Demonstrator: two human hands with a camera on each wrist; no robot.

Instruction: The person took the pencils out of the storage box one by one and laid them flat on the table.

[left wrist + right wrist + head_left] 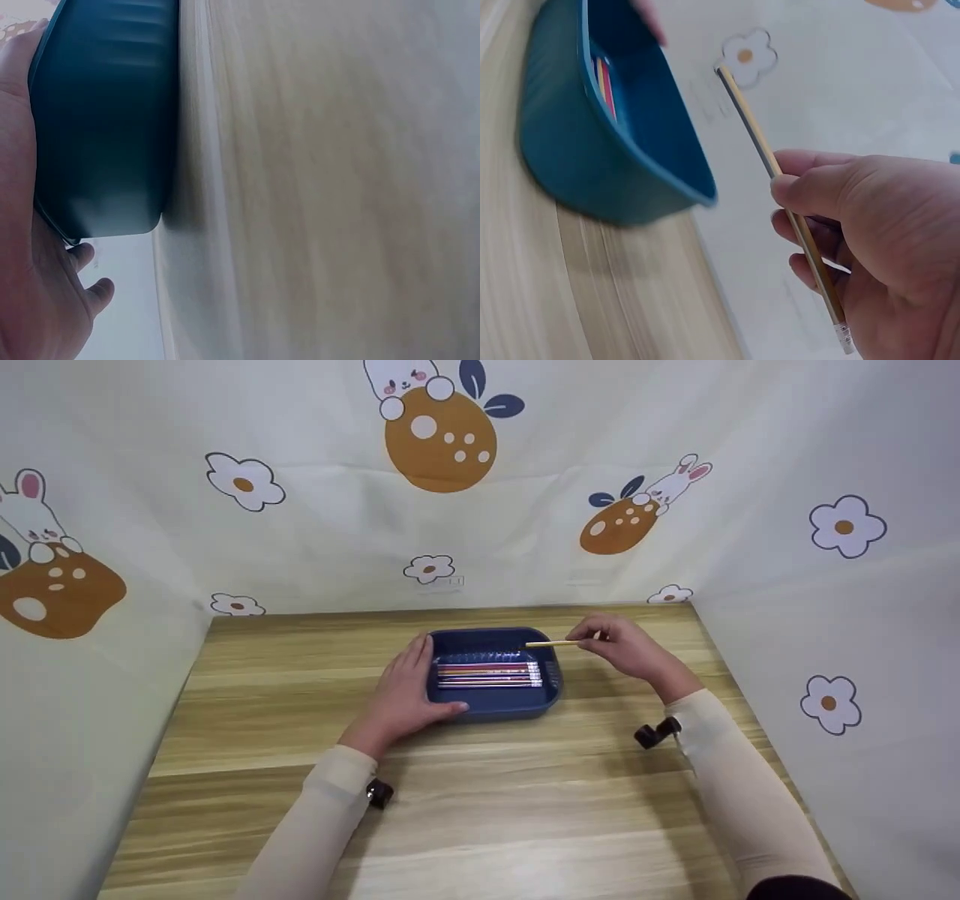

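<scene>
A dark blue plastic bin (pixel 495 710) holds a row of several pencils (pixel 487 676), striped in colours, lying side by side with their pale ends to the right. My left hand (pixel 401 690) rests against its left end, with fingers spread along that side and the thumb on the front rim. In the left wrist view, the hand (pixel 30 285) touches the bin's outer wall (pixel 105 127). My right hand (pixel 619 645) pinches a yellow pencil (pixel 551 643) between thumb and fingers. The pencil's tip is above the bin's right rear part; its eraser end (pixel 844 337) points back under the palm.
The bin stands on a wood-grain table (pixel 495 810). A pale cloth (pixel 315 547) printed with rabbits and flowers rises behind and at both sides. Small black cameras sit at the left wrist (pixel 380 793) and right wrist (pixel 656 733).
</scene>
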